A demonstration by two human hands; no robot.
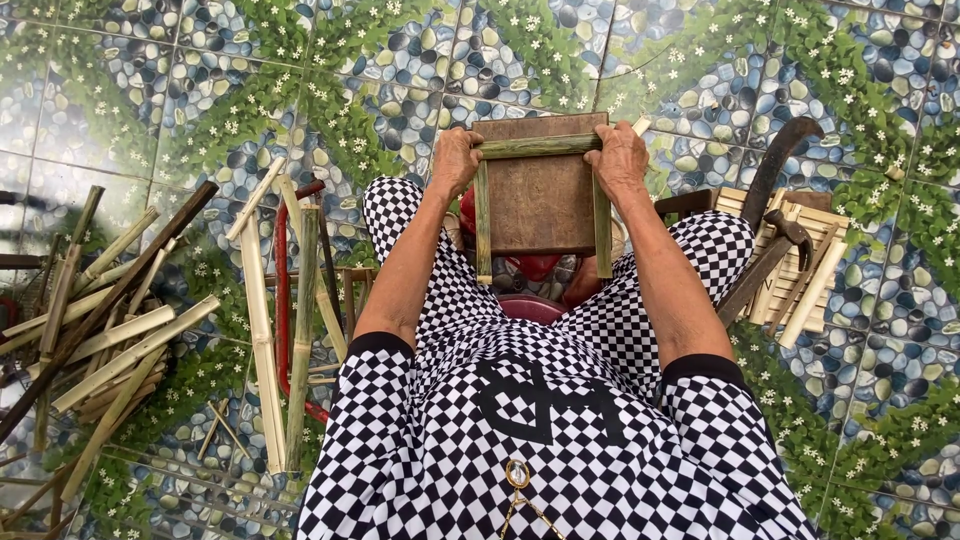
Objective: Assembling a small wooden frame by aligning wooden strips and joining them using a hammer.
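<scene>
Bamboo frame (541, 190) sitting on wooden block (540, 205) above knees. Left hand (455, 160) and right hand (618, 158) gripping top corners, fingers curled shut around crossbar. Judging: keeping corners square, pressing evenly. Bamboo strips (262, 320) lying left, hammer (770, 262) right.

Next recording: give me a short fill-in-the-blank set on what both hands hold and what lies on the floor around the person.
1. The left hand and right hand grip the top bar of a three-sided ____ frame.
2. Behind the frame sits a brown wooden ____.
3. The split strips lie on a ____ floor with a pebble and leaf pattern.
4. The hooked knife lies on the person's ____ side.

Missing words: bamboo; board; tiled; right
</scene>
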